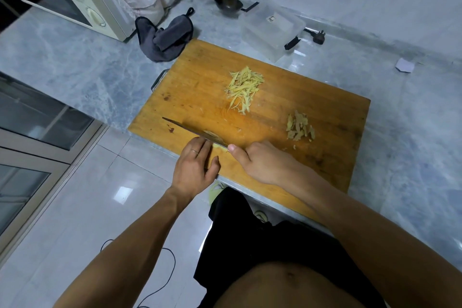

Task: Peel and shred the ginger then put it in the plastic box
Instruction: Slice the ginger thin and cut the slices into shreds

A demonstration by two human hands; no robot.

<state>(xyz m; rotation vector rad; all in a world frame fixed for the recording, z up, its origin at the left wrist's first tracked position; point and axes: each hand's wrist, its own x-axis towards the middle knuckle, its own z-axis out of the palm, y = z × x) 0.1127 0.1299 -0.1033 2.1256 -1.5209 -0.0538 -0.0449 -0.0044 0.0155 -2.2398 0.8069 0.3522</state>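
Peels aside, shreds piled; our right hand grips the knife, left hand pins ginger. Box unfilled.

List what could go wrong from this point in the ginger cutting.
1. The left hand holds the ginger piece right against the knife blade, so its fingers could be nicked.
2. The peel scraps lie on the cutting board near the ginger shreds and might get swept into the plastic box together.
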